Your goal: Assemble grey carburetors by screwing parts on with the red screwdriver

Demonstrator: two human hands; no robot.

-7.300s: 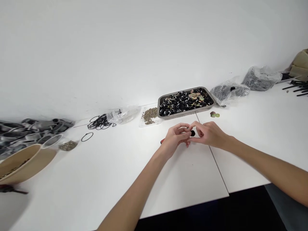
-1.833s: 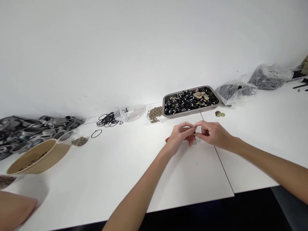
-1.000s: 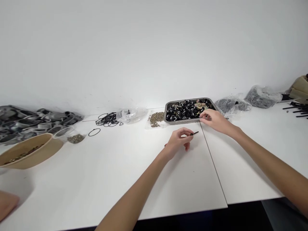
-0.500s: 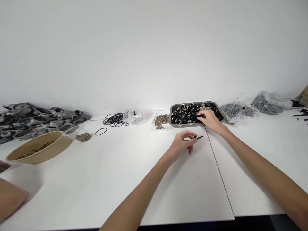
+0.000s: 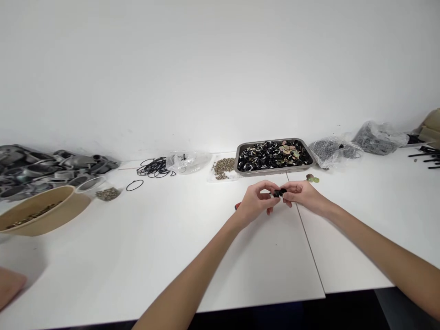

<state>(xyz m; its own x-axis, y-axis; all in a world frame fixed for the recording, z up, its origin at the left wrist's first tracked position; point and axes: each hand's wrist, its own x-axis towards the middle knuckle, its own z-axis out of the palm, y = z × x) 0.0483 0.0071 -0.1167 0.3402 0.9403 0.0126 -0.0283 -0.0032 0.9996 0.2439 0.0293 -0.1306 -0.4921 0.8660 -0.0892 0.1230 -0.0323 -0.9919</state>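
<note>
My left hand (image 5: 256, 201) pinches a small black part (image 5: 276, 194) between thumb and fingertips; a thin black stem showed on it a moment ago. Meeting it fingertip to fingertip, my right hand (image 5: 304, 196) grips another small black piece (image 5: 283, 192). Both pieces touch or nearly touch, and the fingers hide much of them. Behind the hands lies a metal tray (image 5: 275, 173) heaped with black parts and some brassy discs. Two round washers (image 5: 312, 179) rest on the table just beyond my right hand. Something red (image 5: 237, 206) peeks out behind my left wrist.
Left of the tray are a pile of small brass fittings (image 5: 225, 167), a clear plastic bag (image 5: 187, 162), black rubber rings (image 5: 156, 167) and a tan bowl (image 5: 51, 215). Grey castings (image 5: 51, 169) are heaped far left. Bags of grey parts (image 5: 326, 151) stand right, near black rods (image 5: 431, 158).
My right hand has come back from the tray with a small black piece and brought it against the part in my left hand. The view has shifted slightly to the right.
</note>
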